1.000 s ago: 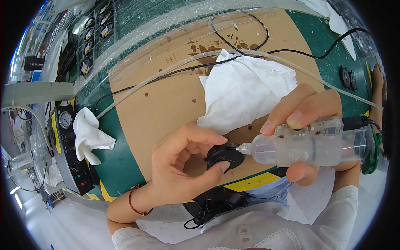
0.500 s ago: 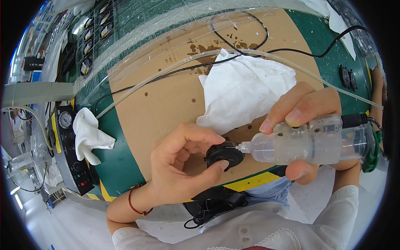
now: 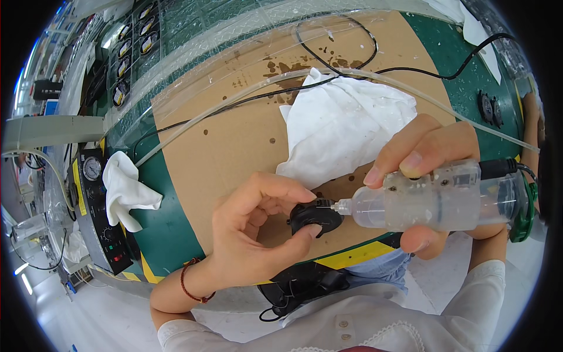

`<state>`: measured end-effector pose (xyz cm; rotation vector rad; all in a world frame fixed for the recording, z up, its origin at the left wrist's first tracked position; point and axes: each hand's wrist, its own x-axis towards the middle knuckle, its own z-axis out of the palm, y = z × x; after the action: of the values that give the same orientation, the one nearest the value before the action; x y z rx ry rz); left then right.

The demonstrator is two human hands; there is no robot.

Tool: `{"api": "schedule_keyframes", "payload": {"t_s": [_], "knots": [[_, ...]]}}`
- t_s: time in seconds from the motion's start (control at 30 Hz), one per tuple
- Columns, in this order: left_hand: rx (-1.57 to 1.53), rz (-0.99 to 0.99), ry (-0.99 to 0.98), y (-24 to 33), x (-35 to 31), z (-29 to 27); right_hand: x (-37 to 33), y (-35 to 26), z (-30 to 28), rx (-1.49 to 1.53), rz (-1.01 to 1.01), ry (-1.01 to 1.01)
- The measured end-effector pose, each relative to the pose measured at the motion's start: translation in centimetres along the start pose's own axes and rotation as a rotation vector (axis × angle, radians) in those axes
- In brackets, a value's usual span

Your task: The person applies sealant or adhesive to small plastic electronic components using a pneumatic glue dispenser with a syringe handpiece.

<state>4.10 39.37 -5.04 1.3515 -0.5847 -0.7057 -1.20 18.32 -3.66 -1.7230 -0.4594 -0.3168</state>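
Between the thumb and fingers of my left hand (image 3: 249, 226) is a small round black watch case (image 3: 314, 221), held on edge above the cardboard. My right hand (image 3: 425, 158) grips a clear glue-dispensing syringe (image 3: 434, 196) in a translucent sleeve, lying nearly level. Its thin needle tip (image 3: 339, 207) points left and meets the upper right side of the black case, as far as I can see. A green cap (image 3: 524, 217) and a black cable plug are at the syringe's back end. Whether any glue is coming out is too small to tell.
A crumpled white cloth (image 3: 346, 126) lies on the brown cardboard sheet (image 3: 217, 152), crossed by a clear hose and a black cable (image 3: 454, 76). At left stand a dispenser box (image 3: 99, 211) with a gauge and another white cloth (image 3: 126, 190). Two black round parts (image 3: 489, 110) lie at right.
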Motion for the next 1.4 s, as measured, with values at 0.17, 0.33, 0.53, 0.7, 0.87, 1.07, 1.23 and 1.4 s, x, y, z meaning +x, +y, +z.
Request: {"api": "schedule_keyframes", "payload": {"t_s": [0.17, 0.33, 0.53, 0.7, 0.87, 1.07, 1.23, 1.4], "knots": [[0.004, 0.004, -0.004, 0.0, 0.0, 0.0, 0.1, -0.2, -0.2, 0.006, 0.008, -0.028], [0.039, 0.005, 0.011, 0.0, 0.2, 0.3, 0.1, -0.2, -0.1, 0.025, 0.025, -0.023], [0.107, -0.002, -0.036, 0.2, 0.3, -0.1, 0.2, -0.3, -0.3, -0.005, 0.023, -0.052], [0.051, 0.000, -0.012, 0.1, 0.3, 0.1, 0.1, -0.3, -0.3, 0.000, 0.024, -0.048], [0.031, 0.022, -0.010, 0.0, 0.3, 0.2, 0.0, 0.4, 0.1, 0.025, -0.020, -0.016], [0.020, 0.027, -0.013, -0.2, 0.3, 0.1, -0.1, 1.1, 0.5, 0.086, -0.100, 0.035], [-0.002, 0.002, -0.006, 0.0, 0.2, 0.2, -0.1, 1.1, 0.8, 0.088, -0.125, 0.073], [-0.005, -0.018, 0.006, 0.0, 0.2, 0.2, -0.1, 1.2, 0.8, 0.085, -0.133, 0.073]]}}
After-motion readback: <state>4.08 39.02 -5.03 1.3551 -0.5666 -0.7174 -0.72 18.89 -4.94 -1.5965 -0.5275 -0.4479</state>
